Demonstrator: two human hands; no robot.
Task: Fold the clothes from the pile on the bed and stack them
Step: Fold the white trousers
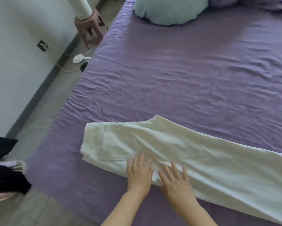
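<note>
Now both flat — left hand, right hand — pressing white trousers (fingers straight) on the bed.

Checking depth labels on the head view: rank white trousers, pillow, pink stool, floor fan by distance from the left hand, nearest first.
1. White trousers: directly under the left hand, which lies flat on them.
2. Floor fan: on the floor left of the bed, farther up.
3. Pink stool and pillow: top left and top centre, too close to call.

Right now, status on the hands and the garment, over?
Left hand and right hand flat, pressing white trousers. Trousers laid lengthwise on purple bed, not yet folded short. Nothing in the way.
</note>
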